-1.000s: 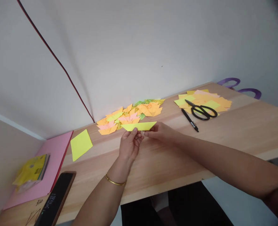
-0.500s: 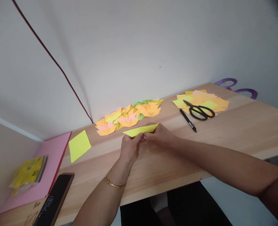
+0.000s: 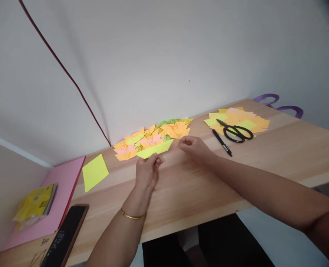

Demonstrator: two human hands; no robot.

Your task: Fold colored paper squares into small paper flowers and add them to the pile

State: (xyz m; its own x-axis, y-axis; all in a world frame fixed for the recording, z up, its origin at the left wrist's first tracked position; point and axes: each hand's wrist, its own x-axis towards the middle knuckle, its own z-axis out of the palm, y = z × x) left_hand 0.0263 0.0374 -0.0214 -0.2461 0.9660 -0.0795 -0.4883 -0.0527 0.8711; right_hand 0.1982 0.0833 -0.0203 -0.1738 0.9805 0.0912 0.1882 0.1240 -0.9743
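A folded yellow paper (image 3: 155, 149) is pinched at its lower edge by my left hand (image 3: 147, 171), which wears a gold bangle. It is held above the table, its long edge slanting up to the right. My right hand (image 3: 193, 147) is apart from the paper, to its right, with the fingers curled in; whether they hold anything is hidden. Behind the paper lies a row of folded paper pieces (image 3: 150, 139) in orange, pink, yellow and green, several marked with small dots. A flat yellow square sheet (image 3: 95, 173) rests on the table to the left.
Black scissors (image 3: 234, 131) lie on a pile of coloured sheets (image 3: 257, 121), with a black pen (image 3: 222, 142) beside them. At left are a pink board (image 3: 61, 185), a yellow packet (image 3: 36, 202) and a phone (image 3: 65, 233). A wall stands behind the table; purple loops (image 3: 267, 98) show at the far right edge.
My right hand has let go of the paper and drawn away to the right. My left hand has moved a little left with the paper.
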